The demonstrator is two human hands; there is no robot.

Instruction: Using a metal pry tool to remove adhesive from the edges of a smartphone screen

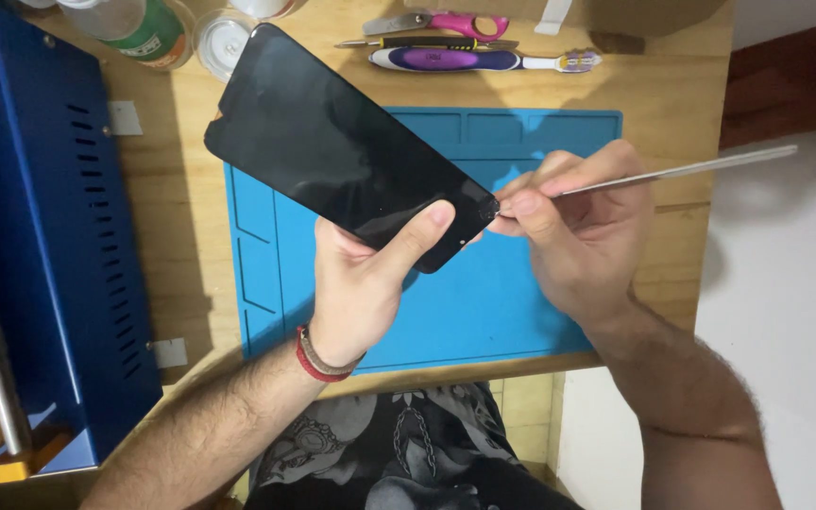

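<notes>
Gripping the lower end of a flat, glossy black rectangular phone screen panel (332, 151), the left hand (361, 283) holds it tilted above a blue silicone work mat (484, 312) on the pale wooden table (191, 189). The right hand (578, 227) is closed around a thin silver metal pry tool (682, 170), its tip touching the panel's bottom corner. Beyond the mat lie pink-handled scissors (446, 21) and a purple-and-white toothbrush (484, 60).

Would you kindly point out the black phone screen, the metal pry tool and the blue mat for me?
black phone screen (332, 142), head view, middle of the dark glass.
metal pry tool (691, 170), head view, bare shaft beyond the right hand.
blue mat (484, 312), head view, bare patch below the hands.
</notes>
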